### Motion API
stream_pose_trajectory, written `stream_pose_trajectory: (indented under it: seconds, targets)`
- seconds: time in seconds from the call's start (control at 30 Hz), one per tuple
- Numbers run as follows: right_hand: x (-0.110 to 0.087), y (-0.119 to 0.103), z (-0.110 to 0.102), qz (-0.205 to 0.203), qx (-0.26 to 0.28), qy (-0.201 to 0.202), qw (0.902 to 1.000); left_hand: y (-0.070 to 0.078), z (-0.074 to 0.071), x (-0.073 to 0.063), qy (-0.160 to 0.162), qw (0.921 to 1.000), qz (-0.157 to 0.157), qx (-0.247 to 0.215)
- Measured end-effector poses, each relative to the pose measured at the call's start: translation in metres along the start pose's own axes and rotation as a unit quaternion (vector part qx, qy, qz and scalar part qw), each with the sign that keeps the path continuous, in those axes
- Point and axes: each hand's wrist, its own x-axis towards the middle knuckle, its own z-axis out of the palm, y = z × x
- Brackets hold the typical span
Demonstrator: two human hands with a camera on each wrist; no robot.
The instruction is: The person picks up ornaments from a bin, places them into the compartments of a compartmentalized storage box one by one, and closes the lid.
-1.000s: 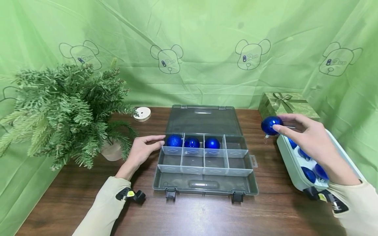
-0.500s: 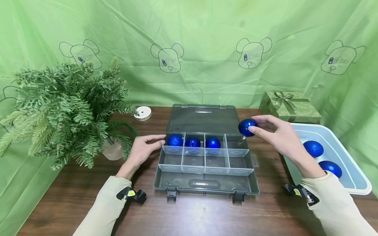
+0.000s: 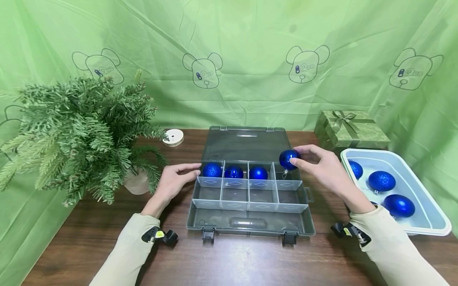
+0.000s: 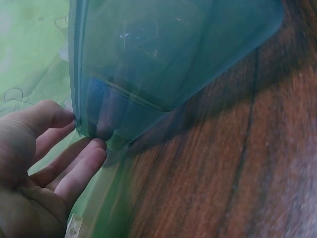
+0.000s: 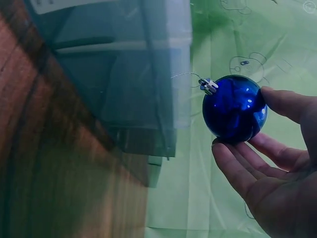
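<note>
My right hand (image 3: 323, 171) pinches a shiny blue Christmas ball (image 3: 288, 159) between thumb and fingers. The ball hangs above the back right compartment of the dark see-through divider box (image 3: 250, 220), its silver cap and thread pointing down. In the right wrist view the same blue ball (image 5: 234, 109) sits at the fingertips, apart from the box wall. My left hand (image 3: 171, 182) touches the box's back left side with its fingertips, the fingers fairly straight. Blue balls fill the other back compartments: a glittery one (image 3: 212, 170), a shiny one (image 3: 234, 172) and a matte one (image 3: 258, 173).
A pale tub (image 3: 429, 190) holding several blue balls stands at the right, behind my right forearm. Behind it lies a green gift box (image 3: 352, 129) with a bow. On the left are a small artificial fir tree (image 3: 89, 135) and a white ribbon spool (image 3: 173, 137).
My right hand has carried the blue Christmas ball left from above the tub to over the back right compartment, and slightly lower. The left hand stays at the box's side.
</note>
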Motion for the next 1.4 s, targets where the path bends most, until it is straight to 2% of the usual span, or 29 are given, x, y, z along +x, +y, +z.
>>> stream_pose_trajectory:
  seconds: [0.6,0.9,1.17,1.4]
  targets:
    - [-0.005,0.007,0.016,0.012,-0.06,-0.017,0.998,-0.002,0.0,0.0,0.0,1.0,-0.002,-0.001]
    - [-0.005,0.013,0.021,0.009,-0.051,-0.025,0.9983,-0.001,0.001,0.001,-0.002,1.0,0.002,0.002]
    - [-0.004,0.015,0.022,-0.013,-0.101,-0.031,0.9943,-0.002,0.001,0.001,0.0,1.0,-0.001,0.005]
    - [-0.004,0.015,0.02,-0.037,-0.119,-0.046,0.9911,-0.002,0.001,0.001,0.001,1.0,-0.001,0.006]
